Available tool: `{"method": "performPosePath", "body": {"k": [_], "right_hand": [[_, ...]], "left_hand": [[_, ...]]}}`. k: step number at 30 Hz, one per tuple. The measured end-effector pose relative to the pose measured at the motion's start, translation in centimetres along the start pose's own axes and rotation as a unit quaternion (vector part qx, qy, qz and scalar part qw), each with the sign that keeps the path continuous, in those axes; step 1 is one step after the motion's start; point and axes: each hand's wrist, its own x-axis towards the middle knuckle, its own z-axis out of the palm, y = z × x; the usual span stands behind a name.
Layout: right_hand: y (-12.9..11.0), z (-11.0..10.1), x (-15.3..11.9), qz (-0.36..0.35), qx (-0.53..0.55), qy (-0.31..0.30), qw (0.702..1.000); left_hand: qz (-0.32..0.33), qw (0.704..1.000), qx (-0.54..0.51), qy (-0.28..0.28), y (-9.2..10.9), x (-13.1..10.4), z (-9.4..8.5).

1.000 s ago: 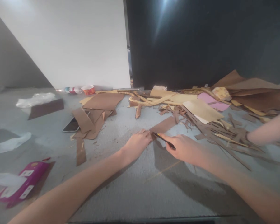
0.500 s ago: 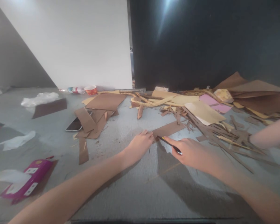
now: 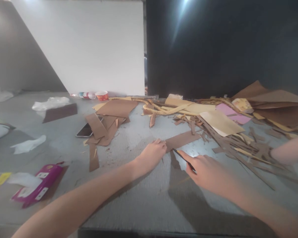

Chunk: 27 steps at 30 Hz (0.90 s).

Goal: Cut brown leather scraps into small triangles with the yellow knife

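A brown strip lies flat near the middle of the grey table. My left hand rests on its left end, fingers close together and pressing down, with nothing gripped that I can see. In my right hand is a slim black cutting tool, held like a pen. The tool's tip is at the strip's near edge, just right of my left fingertips. Brown scraps are heaped right of the strip.
Left of centre, brown sheets partly cover a phone. A magenta tissue pack lies at the near left. Another person's forearm reaches in from the right. Behind are a red cup, yellow strips and large brown sheets.
The whole view has shifted, so things appear farther right. The tool tip has moved slightly toward me, from on the strip to its near edge. My left hand stays on the strip.
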Motion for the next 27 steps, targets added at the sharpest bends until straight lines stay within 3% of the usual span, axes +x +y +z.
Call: {"method": "performPosePath", "body": {"k": [6,10,14,20,23,27], "right_hand": [[1.0,-2.1,-1.0,-0.018,0.014,0.033,0.999],[2.6,-3.1,0.8,-0.004,0.008,0.108,0.994],[5.1,-1.1,3.7,0.026,0.008,0.125,0.992],[8.1,3.0,6.5,0.040,0.032,0.127,0.991],[8.7,3.7,7.1,0.061,-0.018,0.125,0.990],[8.0,3.8,7.3,0.067,-0.043,0.171,0.982]], "left_hand": [[0.005,1.000,-0.008,0.013,-0.6,0.0,0.0],[0.005,0.995,-0.070,0.065,-1.1,-0.3,0.6],[-0.055,0.983,-0.132,0.116,-1.0,-0.7,1.3],[-0.094,0.960,-0.200,0.170,-1.7,-0.8,2.3],[-0.110,0.951,-0.223,0.183,-2.5,-0.6,3.0],[-0.099,0.948,-0.248,0.173,-3.2,-0.5,3.3]]}}
